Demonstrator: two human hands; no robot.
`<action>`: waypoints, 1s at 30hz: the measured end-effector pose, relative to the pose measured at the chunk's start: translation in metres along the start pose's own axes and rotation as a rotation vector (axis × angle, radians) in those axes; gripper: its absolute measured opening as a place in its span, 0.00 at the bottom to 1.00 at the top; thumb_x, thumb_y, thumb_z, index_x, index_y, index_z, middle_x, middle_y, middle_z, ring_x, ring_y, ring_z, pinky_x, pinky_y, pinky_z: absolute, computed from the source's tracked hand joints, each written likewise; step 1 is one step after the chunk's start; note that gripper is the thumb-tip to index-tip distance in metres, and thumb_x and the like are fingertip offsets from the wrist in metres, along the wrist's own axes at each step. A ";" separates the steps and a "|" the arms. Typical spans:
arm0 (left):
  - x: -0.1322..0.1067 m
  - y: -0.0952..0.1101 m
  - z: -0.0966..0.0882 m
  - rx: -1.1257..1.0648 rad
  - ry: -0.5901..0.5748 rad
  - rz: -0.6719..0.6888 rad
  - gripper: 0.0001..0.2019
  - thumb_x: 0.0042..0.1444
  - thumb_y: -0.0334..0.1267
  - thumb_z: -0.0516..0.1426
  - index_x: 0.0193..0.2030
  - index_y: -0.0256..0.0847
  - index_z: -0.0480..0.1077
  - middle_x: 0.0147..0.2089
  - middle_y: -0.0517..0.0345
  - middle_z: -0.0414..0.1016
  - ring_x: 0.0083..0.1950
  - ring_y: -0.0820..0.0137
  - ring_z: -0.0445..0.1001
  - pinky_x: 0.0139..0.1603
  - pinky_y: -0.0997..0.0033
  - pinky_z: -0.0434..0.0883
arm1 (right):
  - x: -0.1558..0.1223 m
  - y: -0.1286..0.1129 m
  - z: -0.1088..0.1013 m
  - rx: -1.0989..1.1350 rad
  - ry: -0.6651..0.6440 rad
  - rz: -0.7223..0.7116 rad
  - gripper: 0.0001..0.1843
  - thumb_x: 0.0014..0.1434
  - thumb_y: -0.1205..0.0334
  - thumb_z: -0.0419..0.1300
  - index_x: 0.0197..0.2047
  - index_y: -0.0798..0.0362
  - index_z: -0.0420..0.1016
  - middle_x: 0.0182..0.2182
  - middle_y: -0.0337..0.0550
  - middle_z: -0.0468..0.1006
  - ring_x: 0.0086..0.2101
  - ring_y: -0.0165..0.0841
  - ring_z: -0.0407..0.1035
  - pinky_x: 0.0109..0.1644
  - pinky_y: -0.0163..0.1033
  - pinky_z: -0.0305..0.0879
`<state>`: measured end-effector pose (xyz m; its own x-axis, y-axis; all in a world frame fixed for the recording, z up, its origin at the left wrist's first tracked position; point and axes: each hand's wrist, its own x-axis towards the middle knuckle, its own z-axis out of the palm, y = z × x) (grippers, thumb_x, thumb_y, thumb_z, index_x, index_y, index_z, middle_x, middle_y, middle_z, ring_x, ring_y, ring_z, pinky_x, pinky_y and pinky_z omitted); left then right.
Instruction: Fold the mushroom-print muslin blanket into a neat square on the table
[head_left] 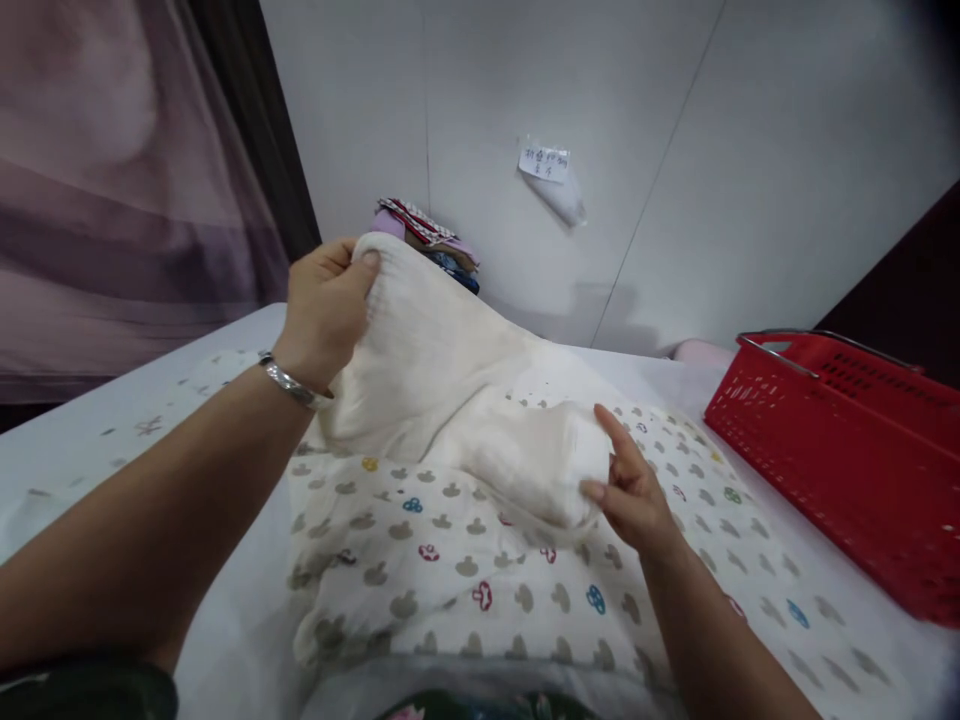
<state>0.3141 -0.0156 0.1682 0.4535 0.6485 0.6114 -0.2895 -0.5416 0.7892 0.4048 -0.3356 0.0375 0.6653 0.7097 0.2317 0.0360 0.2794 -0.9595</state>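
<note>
My left hand (330, 305), with a silver bracelet at its wrist, pinches the raised edge of a plain off-white cloth (442, 350) between thumb and fingers. The cloth slopes down from there to the right, with soft creases across it. My right hand (634, 485) grips the cloth's lower right end, its thumb in front and index finger stretched along the edge. Beneath lies a white cloth printed with mushrooms (465, 540) in grey, red, blue and yellow, its near left edge thick and layered. Whether the two cloths are joined is hidden.
A red plastic basket (840, 450) with metal handles stands on the right of the white table (232, 620). Folded clothes (431, 240) are stacked by the wall. A handwritten label (545, 163) hangs on the wall, and a pinkish curtain (135, 200) covers the left.
</note>
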 end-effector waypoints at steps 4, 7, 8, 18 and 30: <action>-0.012 -0.004 0.001 -0.036 -0.034 -0.032 0.09 0.53 0.41 0.56 0.38 0.38 0.70 0.29 0.65 0.70 0.29 0.78 0.64 0.29 0.77 0.63 | -0.017 -0.004 0.010 -0.096 -0.287 -0.005 0.33 0.53 0.64 0.62 0.61 0.47 0.58 0.29 0.37 0.69 0.26 0.25 0.66 0.28 0.30 0.61; -0.030 -0.008 0.001 -0.024 -0.097 -0.064 0.11 0.52 0.43 0.57 0.39 0.39 0.71 0.30 0.63 0.71 0.30 0.76 0.66 0.30 0.77 0.64 | -0.021 -0.006 0.015 -0.154 -0.460 0.008 0.28 0.55 0.66 0.58 0.59 0.49 0.60 0.29 0.38 0.71 0.29 0.27 0.70 0.32 0.32 0.64; -0.037 -0.009 0.001 -0.013 -0.117 -0.083 0.12 0.52 0.44 0.57 0.39 0.39 0.72 0.30 0.62 0.72 0.30 0.75 0.67 0.30 0.76 0.64 | -0.021 -0.007 0.017 -0.174 -0.518 -0.003 0.28 0.56 0.67 0.56 0.60 0.48 0.58 0.30 0.38 0.72 0.30 0.28 0.71 0.33 0.33 0.65; -0.136 -0.018 0.029 -0.062 -0.516 -0.393 0.13 0.53 0.45 0.55 0.39 0.40 0.73 0.32 0.60 0.75 0.32 0.70 0.70 0.33 0.74 0.67 | -0.007 0.009 0.024 -1.145 -0.218 -0.578 0.16 0.61 0.69 0.48 0.48 0.50 0.71 0.26 0.40 0.74 0.27 0.29 0.68 0.31 0.33 0.63; -0.196 -0.014 0.044 0.192 -0.664 0.005 0.14 0.58 0.34 0.49 0.49 0.44 0.70 0.48 0.57 0.75 0.48 0.69 0.72 0.50 0.70 0.66 | -0.002 0.019 0.035 -1.126 -0.184 -0.697 0.08 0.60 0.68 0.49 0.38 0.53 0.68 0.30 0.44 0.74 0.33 0.33 0.68 0.38 0.39 0.65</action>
<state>0.2660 -0.1585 0.0346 0.8905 0.2140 0.4016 -0.1662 -0.6685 0.7249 0.3777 -0.3092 0.0244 0.1504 0.7394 0.6563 0.9753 -0.0024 -0.2208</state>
